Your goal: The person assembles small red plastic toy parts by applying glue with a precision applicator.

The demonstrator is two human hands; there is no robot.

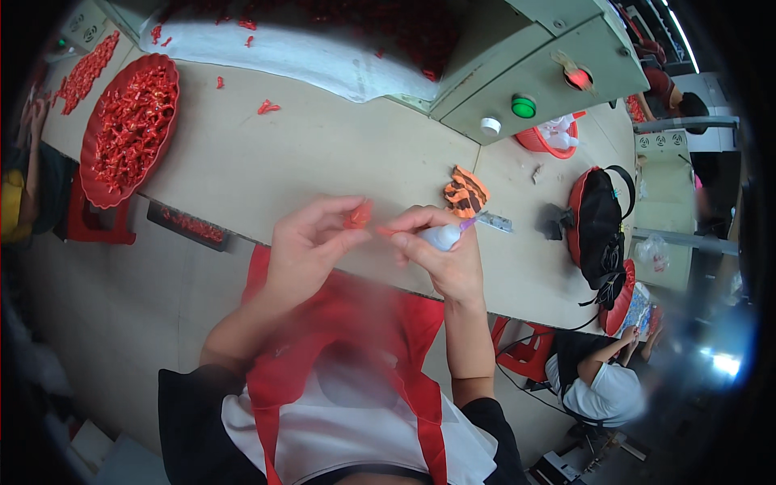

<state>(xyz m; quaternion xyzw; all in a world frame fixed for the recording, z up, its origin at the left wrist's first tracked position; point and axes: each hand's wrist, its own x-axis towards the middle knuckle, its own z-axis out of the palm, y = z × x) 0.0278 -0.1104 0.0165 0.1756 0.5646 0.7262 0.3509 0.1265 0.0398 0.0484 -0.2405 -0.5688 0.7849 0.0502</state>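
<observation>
Over the table's near edge, my left hand [311,234] pinches a small glossy red piece [356,215] between thumb and fingers; its exact kind is too small to tell. Close to it on the right, my right hand [440,255] is closed around a small white squeeze bottle [442,237] with a purple tip [467,224]. The thumb and forefinger of that hand also pinch a thin red bit [388,231]. The two pinched red pieces are a short gap apart. Just beyond my right hand lies a crumpled orange and brown cloth [466,192].
A scalloped red tray [90,149] heaped with red pieces stands at the left. Ahead is a green-grey machine [537,73] with buttons. A red basket [533,141] of white bottles and a black bag [602,230] are on the right. Co-workers sit at both sides.
</observation>
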